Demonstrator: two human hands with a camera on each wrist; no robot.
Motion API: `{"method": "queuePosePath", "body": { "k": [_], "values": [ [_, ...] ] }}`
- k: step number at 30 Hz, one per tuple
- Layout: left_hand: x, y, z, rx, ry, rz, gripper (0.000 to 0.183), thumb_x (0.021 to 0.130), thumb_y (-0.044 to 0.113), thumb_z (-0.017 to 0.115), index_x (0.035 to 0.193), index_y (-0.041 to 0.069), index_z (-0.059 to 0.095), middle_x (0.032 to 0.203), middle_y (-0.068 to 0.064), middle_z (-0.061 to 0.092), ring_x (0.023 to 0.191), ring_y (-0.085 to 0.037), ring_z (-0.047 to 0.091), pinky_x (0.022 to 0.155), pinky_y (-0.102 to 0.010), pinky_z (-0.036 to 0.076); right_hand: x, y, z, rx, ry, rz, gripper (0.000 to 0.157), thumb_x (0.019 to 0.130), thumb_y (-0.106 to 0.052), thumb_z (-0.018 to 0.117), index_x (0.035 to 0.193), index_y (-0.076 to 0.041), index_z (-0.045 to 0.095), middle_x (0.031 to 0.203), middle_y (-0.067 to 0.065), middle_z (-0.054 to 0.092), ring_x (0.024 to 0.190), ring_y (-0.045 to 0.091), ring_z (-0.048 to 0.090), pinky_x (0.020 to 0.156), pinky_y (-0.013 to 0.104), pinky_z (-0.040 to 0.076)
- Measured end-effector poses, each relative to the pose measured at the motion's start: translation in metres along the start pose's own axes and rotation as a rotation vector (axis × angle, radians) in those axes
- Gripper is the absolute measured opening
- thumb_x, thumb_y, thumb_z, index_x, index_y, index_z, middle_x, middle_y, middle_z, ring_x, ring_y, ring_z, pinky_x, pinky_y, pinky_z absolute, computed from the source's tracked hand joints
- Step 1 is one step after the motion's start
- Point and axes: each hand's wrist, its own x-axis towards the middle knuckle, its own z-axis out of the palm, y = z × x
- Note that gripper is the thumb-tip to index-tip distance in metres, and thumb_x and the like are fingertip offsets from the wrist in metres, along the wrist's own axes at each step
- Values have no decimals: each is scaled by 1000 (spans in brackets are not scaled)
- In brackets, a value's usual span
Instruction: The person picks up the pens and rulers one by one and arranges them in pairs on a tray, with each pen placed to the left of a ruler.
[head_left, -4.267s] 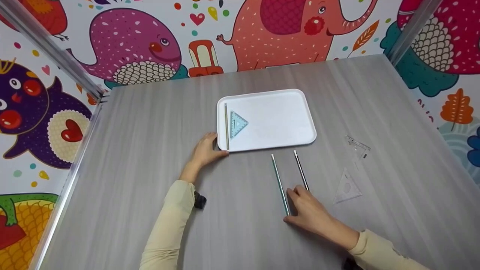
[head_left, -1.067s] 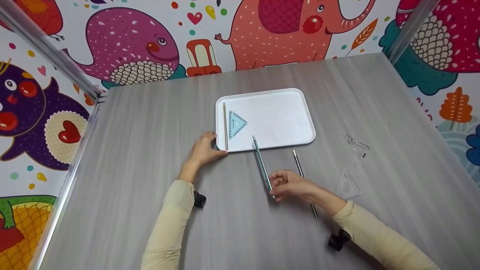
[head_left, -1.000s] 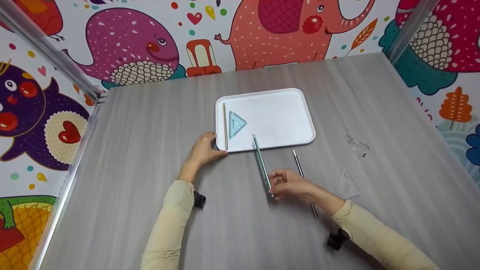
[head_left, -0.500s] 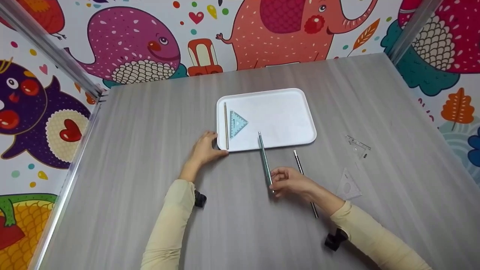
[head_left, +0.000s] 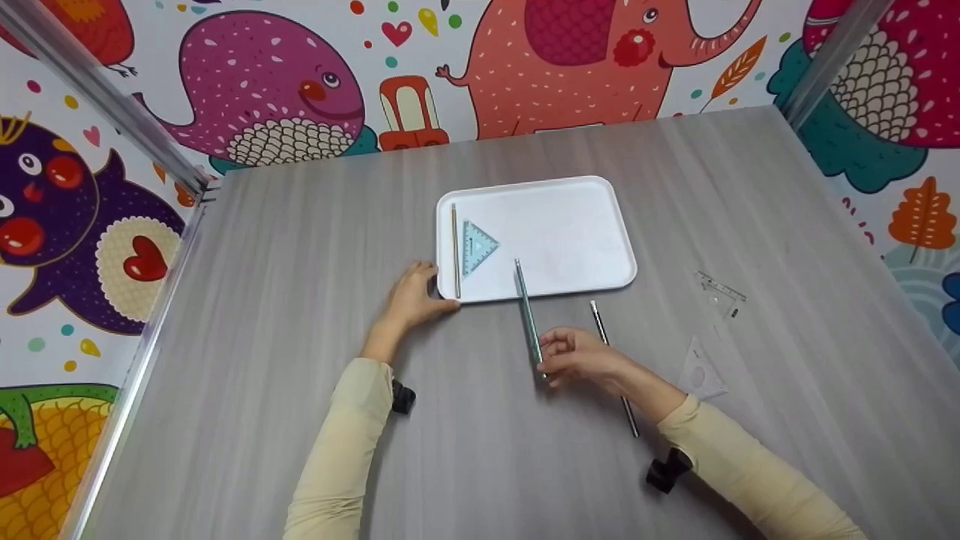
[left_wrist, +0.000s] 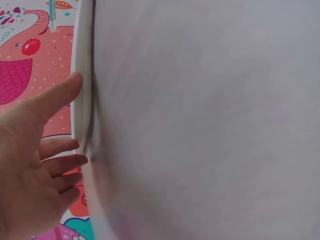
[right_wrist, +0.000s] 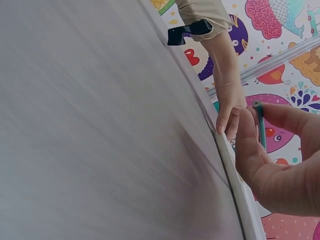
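My right hand (head_left: pixel 581 356) pinches the near end of a teal pencil (head_left: pixel 526 311) between thumb and fingers. The pencil's far end overlaps the near rim of the white tray (head_left: pixel 562 225). In the right wrist view the teal pencil (right_wrist: pixel 262 127) shows end-on between the fingertips. My left hand (head_left: pixel 415 296) rests at the tray's near left corner, thumb along the near edge and fingers by the left side. The left wrist view shows the thumb touching the rim. Inside the tray lie a gold-brown pencil (head_left: pixel 455 251) and a light blue set square (head_left: pixel 478 247).
A dark pencil (head_left: pixel 600 324) lies on the table, partly under my right wrist. Farther right are a clear triangular set square (head_left: pixel 702 371) and another clear drawing piece (head_left: pixel 721 294). Cartoon-printed walls (head_left: pixel 285 75) border the grey table (head_left: pixel 300 225) at the back and sides.
The teal pencil was on the table; my right hand has picked it up and carried it left and forward to the tray's near edge. My left hand stays at the corner.
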Motion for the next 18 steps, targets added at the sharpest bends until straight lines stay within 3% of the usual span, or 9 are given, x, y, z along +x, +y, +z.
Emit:
{"method": "queuePosePath", "body": {
  "k": [9,18],
  "values": [
    [0,0,1,15,10,9,71,70,31,77,127,-3,49,133,-24,42,130,-38,28,107,-47,23,12,-4,-4,26,-7,23,26,80,4,56,103,2,43,75,-2,57,64,7,58,58,21,52],
    [1,1,2,14,17,15,69,69,31,77,125,-1,52,130,-21,47,126,-35,36,104,-45,29,20,-9,-6,41,46,30,35,79,6,56,110,7,40,77,-1,56,64,8,58,58,21,52]
  ]
}}
